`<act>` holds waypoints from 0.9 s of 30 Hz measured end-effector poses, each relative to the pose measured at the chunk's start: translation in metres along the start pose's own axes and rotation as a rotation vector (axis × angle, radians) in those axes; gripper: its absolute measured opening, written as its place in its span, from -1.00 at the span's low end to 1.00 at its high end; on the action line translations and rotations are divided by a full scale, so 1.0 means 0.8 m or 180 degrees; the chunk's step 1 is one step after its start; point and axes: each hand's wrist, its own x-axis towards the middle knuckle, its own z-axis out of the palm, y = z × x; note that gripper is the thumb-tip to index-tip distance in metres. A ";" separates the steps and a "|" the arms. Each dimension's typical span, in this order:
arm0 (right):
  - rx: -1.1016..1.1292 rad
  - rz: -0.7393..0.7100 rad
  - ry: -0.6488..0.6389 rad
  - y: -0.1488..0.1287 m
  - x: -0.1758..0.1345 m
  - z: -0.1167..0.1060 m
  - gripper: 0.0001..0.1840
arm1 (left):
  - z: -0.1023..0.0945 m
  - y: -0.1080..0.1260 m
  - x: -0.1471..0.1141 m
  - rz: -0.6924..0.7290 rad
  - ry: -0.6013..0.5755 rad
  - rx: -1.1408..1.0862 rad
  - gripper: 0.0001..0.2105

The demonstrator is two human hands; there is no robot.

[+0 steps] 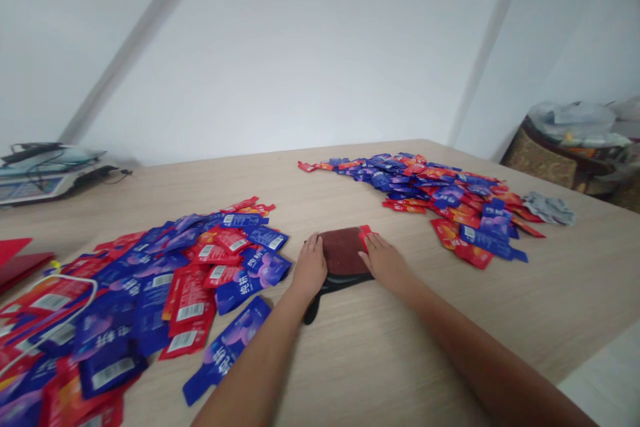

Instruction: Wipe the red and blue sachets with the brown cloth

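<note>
A dark brown pad (pixel 343 251) lies on the table before me, with a black piece (pixel 345 281) showing beneath its near edge. My left hand (pixel 311 262) rests along the pad's left edge, its fingers stretched out flat. At the right edge, my right hand (pixel 384 259) has its fingers and thumb on a red sachet (pixel 367 232); only the upper end of that sachet shows, and the rest is covered by the hand. A black tab (pixel 312 311) sticks out below my left wrist. Close to my left forearm lies a single blue sachet (pixel 233 343).
A heap of blue and red sachets (pixel 150 287) spreads over the left of the table, with a white cord handle (pixel 93 283) among it. Another heap (pixel 400 177) lies at the back right beside a grey cloth (pixel 550 207). A scale (pixel 45 180) stands far left.
</note>
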 end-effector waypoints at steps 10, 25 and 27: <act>0.2109 0.1072 0.0783 0.050 0.011 -0.021 -0.45 | -0.001 0.002 -0.003 -0.0080 -0.0029 0.0007 -0.52; 0.1180 -0.0960 0.0564 -0.040 0.001 -0.009 -0.48 | 0.000 0.003 -0.001 0.0040 0.0131 -0.0084 -0.52; 0.0790 -0.1250 0.0267 -0.056 -0.006 -0.009 -0.48 | 0.001 0.003 -0.001 0.0040 0.0079 -0.0030 -0.54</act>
